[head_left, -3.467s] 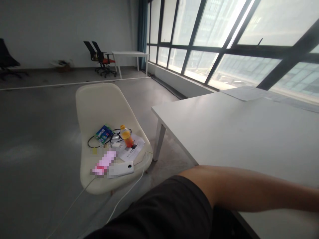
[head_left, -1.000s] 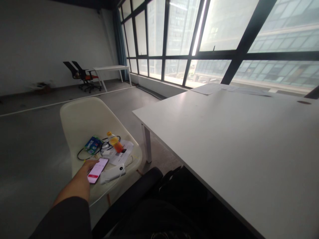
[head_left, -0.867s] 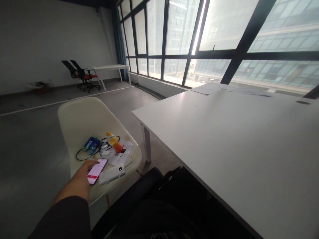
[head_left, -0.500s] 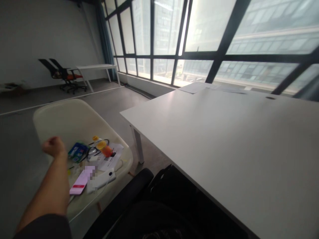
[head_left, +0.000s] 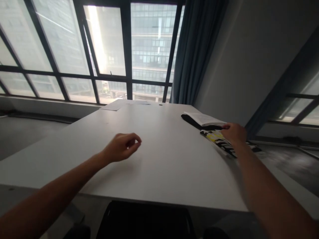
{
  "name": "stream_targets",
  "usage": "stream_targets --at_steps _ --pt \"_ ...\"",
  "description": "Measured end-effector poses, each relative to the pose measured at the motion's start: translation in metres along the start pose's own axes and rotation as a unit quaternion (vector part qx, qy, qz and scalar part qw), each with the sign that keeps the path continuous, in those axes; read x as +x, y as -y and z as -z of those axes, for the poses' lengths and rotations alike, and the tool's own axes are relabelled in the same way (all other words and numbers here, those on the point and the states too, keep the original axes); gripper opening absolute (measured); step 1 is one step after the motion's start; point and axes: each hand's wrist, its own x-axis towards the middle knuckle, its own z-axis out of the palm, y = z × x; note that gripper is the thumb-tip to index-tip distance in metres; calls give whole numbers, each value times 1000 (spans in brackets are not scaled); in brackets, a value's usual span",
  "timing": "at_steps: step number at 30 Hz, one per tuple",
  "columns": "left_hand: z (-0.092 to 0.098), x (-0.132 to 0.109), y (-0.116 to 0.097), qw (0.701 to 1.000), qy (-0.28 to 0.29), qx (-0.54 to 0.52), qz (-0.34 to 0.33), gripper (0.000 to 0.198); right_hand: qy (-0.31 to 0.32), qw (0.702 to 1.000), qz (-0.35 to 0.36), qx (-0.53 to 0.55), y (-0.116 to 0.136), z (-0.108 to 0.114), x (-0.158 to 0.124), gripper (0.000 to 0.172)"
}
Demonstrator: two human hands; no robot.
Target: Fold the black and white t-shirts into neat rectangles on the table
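My left hand (head_left: 122,146) hovers over the middle of the white table (head_left: 159,166), fingers curled loosely with thumb and forefinger near each other, and nothing shows in it. Out at the table's right edge, my right hand (head_left: 233,132) rests on a yellow, black and white patterned booklet (head_left: 219,141). Its fingers are bent down onto the booklet's far end. Just beyond that hand lies an open book (head_left: 203,119) with white pages on a dark cover.
Loose sheets of paper (head_left: 117,105) lie at the table's far edge under the large windows. A dark curtain (head_left: 196,49) hangs at the back right. A black chair (head_left: 147,219) edge shows below the table's near side.
The view has swung from the cream chair with the phone round to the table. My left hand left the phone and came over the table; my right hand now rests on the booklet.
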Motion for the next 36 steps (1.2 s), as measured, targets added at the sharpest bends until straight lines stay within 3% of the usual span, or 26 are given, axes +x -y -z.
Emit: stream_targets --at_steps 3,5,6,9,12,16,19,21,23,25,26,29,31,32,34,36 --pt "-62 48 16 980 164 97 -61 17 81 974 -50 -204 -23 -7 -6 47" --pt "-90 59 34 965 217 136 -50 18 166 952 -20 -258 -37 -16 -13 66" --pt "-100 59 43 964 223 138 -34 19 186 944 -11 -272 -44 -20 -16 68" --pt "-112 51 62 973 202 107 10 22 182 942 -24 -281 -58 -26 -18 51" --pt "-110 42 64 978 193 67 40 25 151 953 -62 -256 -63 -25 -14 38" --pt "-107 43 53 978 198 26 59 25 24 979 -104 -173 -59 -16 -7 37" --pt "-113 49 48 979 196 6 56 26 -117 988 -88 -57 -40 -8 -7 41" --pt "-119 53 47 980 188 -5 59 28 -155 986 -39 51 -14 -4 -10 42" --pt "-127 55 48 982 172 -30 70 32 -113 977 29 180 21 -6 -18 42" --pt "-134 56 49 982 139 -84 99 45 5 947 87 309 62 -12 -29 43" --pt "-137 56 49 978 114 -122 122 59 60 923 83 372 82 -17 -34 43" --pt "-139 56 50 933 40 -279 222 97 160 826 19 540 131 -39 -49 49" --pt "-133 56 47 870 27 -406 278 94 191 789 -22 584 149 -57 -59 50" --pt "-128 56 45 835 27 -464 295 86 198 791 -41 578 153 -67 -65 49" --pt "-117 56 38 779 20 -545 309 64 209 830 -68 513 153 -84 -78 43" --pt "-109 59 25 757 0 -574 312 44 217 886 -64 404 148 -96 -91 35"
